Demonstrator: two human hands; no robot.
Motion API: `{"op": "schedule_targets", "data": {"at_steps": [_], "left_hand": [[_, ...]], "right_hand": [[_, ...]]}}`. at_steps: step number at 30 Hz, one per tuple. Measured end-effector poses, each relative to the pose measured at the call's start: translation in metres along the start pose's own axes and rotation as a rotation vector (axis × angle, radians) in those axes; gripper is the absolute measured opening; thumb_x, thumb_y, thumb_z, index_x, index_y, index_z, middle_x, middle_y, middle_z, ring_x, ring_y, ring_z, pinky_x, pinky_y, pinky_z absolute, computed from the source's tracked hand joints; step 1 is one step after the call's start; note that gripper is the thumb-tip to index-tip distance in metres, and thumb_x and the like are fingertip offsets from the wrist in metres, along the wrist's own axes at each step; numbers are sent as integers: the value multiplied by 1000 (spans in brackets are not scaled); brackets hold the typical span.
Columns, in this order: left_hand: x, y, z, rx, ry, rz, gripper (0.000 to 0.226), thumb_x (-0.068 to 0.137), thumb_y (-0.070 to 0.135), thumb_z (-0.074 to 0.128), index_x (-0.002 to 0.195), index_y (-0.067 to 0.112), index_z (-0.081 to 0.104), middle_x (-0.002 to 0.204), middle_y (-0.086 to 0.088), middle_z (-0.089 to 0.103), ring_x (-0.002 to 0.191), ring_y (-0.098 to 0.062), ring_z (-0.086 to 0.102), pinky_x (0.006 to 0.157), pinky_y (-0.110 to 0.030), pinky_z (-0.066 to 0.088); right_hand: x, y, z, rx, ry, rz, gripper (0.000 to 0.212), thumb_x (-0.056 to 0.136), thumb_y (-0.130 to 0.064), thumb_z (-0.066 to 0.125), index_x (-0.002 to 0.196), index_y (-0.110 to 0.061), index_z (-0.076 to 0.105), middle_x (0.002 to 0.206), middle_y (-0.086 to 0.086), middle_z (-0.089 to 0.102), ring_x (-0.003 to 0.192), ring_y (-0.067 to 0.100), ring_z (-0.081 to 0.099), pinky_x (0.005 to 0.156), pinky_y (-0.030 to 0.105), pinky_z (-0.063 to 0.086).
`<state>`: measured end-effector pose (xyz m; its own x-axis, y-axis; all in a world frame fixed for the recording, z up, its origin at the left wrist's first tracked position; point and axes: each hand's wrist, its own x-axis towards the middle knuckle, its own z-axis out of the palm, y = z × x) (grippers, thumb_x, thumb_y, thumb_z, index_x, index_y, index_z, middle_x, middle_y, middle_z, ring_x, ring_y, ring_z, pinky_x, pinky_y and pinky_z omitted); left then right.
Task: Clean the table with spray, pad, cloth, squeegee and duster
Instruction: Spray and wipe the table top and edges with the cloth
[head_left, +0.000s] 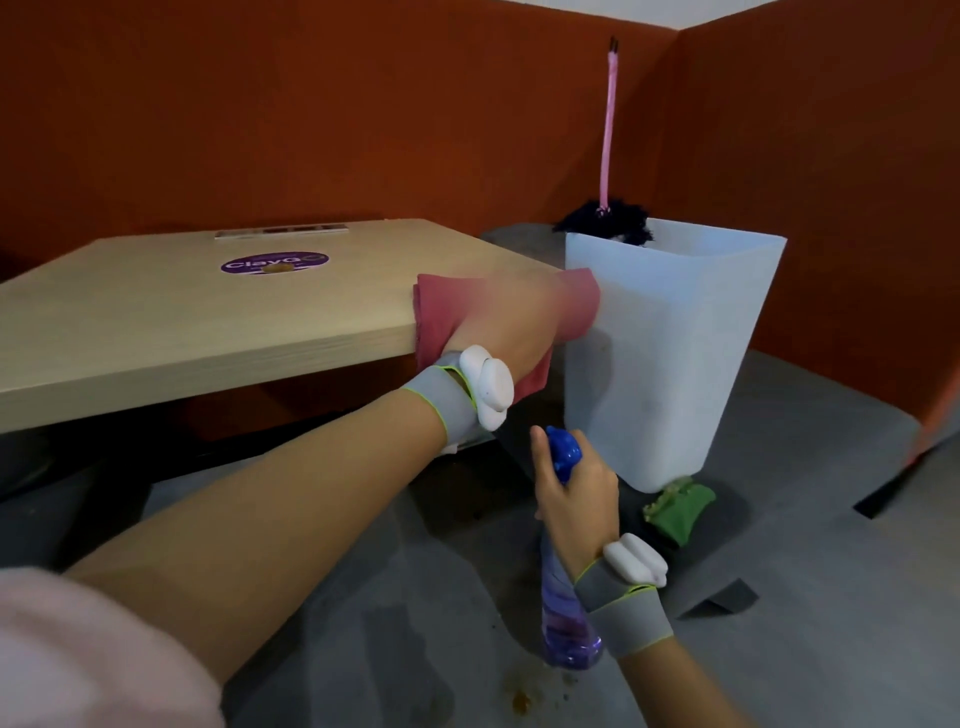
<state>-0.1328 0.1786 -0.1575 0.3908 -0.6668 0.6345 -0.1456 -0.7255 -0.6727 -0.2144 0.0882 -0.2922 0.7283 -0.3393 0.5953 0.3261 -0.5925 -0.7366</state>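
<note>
- The left hand (511, 325) lies on the red cloth (441, 317) at the table (208, 322) corner. It is blurry, so I cannot tell its fingers.
- The right hand (576, 499) grips the spray bottle (566, 623), held low.
- The duster (610, 223) stands in a white bin (670, 338) on the grey seat (831, 519).

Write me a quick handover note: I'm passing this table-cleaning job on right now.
Left hand rests on the red cloth at the table corner by the bin; blurred, grip unclear.
Right hand grips the spray bottle, held low, off the table.
Duster stands in the white bin; green pad lies at its base. Squeegee not in view.
Done: unclear.
Left: brown spot on the purple sticker; likely pad, squeegee, duster.
</note>
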Motion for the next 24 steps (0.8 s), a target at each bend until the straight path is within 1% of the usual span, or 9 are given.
{"op": "schedule_targets", "data": {"at_steps": [4,9,11,13,15,17,19,21,24], "left_hand": [[17,7,-2,-3,-65,36,44,92,13,25,117,3,60,101,-17,66,85,-35,66,62,-33,52],[39,19,-4,-17,-189,125,55,87,12,20,118,15,65,106,-8,67,91,-30,68,57,-28,50],[44,18,-7,38,-210,223,57,87,10,17,123,17,60,118,-8,62,106,-31,63,64,-30,53],[44,15,-7,123,-145,376,51,93,9,18,133,14,48,135,-11,49,127,-39,46,83,-37,52],[43,13,-7,145,-128,476,42,100,12,24,140,8,37,144,-14,36,139,-45,22,101,-45,41],[45,10,-10,162,-147,525,41,101,15,26,140,7,38,147,-12,34,142,-44,11,110,-48,28],[44,9,-11,187,-175,585,40,101,19,29,138,11,43,149,-7,34,144,-41,8,115,-47,19],[42,5,-9,179,-210,633,40,101,23,32,138,14,45,150,-3,34,145,-36,8,117,-47,13],[37,-2,-13,147,-236,655,40,100,25,33,136,14,48,148,-2,38,145,-28,15,119,-44,9]], "right_hand": [[-1,1,-1,-1,2,-12,41,88,-62,39,66,-28,36,52,6,50,49,24,54,51,34,43],[-2,-1,-1,4,11,-19,43,87,-63,38,66,-25,39,55,3,48,51,21,51,51,30,40],[-4,-3,-1,4,5,-21,41,87,-63,38,66,-28,37,55,5,49,50,23,53,51,35,43],[-6,-3,-2,2,3,-19,41,88,-63,39,66,-28,36,55,6,49,49,25,55,52,39,45],[-6,-3,-4,0,3,-21,42,88,-63,39,66,-27,37,54,6,49,48,25,54,52,40,45],[-7,-2,-5,1,8,-24,44,88,-62,39,66,-24,40,54,5,48,49,24,54,51,36,44],[-9,-3,-6,-4,5,-22,47,87,-62,39,67,-20,42,55,4,48,52,22,51,53,27,39],[-13,-3,-7,-1,-11,-24,47,86,-61,40,66,-19,42,54,3,46,53,22,50,58,25,38],[-17,-4,-8,16,-22,-33,41,86,-59,42,64,-25,38,52,2,44,51,23,50,54,22,36]]}}
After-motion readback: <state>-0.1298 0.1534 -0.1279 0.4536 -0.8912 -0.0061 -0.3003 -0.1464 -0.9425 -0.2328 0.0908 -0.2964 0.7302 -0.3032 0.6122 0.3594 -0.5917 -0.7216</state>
